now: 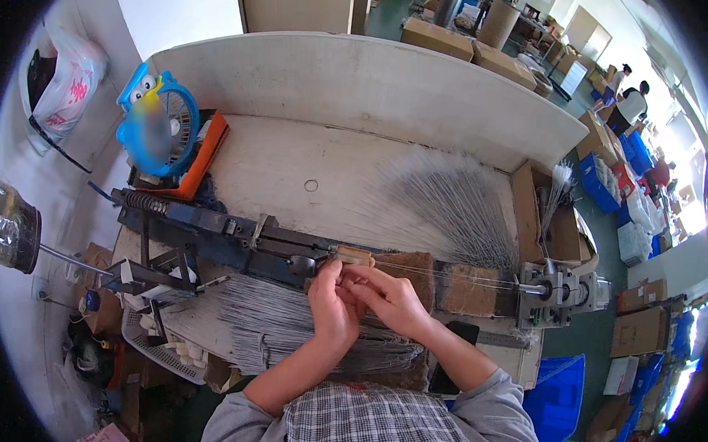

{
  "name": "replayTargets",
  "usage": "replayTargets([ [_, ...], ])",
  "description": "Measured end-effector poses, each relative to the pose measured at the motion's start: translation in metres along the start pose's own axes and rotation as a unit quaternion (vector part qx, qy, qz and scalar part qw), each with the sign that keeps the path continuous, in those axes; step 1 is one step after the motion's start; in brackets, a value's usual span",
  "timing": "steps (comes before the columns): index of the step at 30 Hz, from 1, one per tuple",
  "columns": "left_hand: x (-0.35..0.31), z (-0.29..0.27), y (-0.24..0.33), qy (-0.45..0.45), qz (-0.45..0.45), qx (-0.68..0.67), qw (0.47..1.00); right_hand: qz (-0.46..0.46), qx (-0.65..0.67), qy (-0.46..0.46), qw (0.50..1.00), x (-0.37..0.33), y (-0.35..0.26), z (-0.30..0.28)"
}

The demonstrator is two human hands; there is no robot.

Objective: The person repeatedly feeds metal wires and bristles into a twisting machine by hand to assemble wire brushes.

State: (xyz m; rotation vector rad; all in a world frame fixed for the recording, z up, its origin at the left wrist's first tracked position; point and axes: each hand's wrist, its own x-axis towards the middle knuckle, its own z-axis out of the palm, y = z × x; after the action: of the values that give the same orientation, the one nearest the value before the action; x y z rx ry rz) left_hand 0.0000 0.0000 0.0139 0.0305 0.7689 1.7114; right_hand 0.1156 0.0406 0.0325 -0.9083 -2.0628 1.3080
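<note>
Both hands are together at the middle of the long dark metal rail. My left hand has its fingers closed near a small tan block at the rail's end. Close against it, my right hand is pinched, its fingertips meeting those of the left. What they hold, if anything, is hidden by the fingers. Thin wires stretch from beside the block to the metal chuck at the right. Under my forearms lies a thick bundle of thin grey wires.
Another pile of wires fans out on the white table. At its right edge stands a cardboard box with more wires. A blue toy-shaped fan sits in an orange box. A blue bin stands lower right. Two people are far right.
</note>
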Motion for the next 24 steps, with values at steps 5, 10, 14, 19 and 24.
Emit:
replayTargets([
  [5, 0.007, -0.004, -0.012, -0.017, 0.037, 0.006, 0.999, 0.021, -0.009, 0.002, 1.000, -0.005, 0.007, -0.009],
  [10, 0.009, -0.006, -0.015, 0.005, 0.054, 0.026, 0.998, -0.099, -0.133, 0.115, 0.979, -0.003, -0.005, -0.014],
  [14, 0.006, -0.004, -0.011, -0.003, 0.054, 0.022, 0.998, -0.146, -0.377, 0.210, 0.890, 0.003, -0.020, -0.025],
  [19, 0.002, -0.002, -0.003, -0.013, 0.010, 0.044, 0.999, -0.131, -0.394, 0.152, 0.897, -0.002, 0.000, -0.030],
  [24, -0.002, -0.010, 0.001, -0.041, -0.002, 0.006, 0.999, -0.125, -0.380, 0.142, 0.906, -0.007, -0.003, -0.033],
])
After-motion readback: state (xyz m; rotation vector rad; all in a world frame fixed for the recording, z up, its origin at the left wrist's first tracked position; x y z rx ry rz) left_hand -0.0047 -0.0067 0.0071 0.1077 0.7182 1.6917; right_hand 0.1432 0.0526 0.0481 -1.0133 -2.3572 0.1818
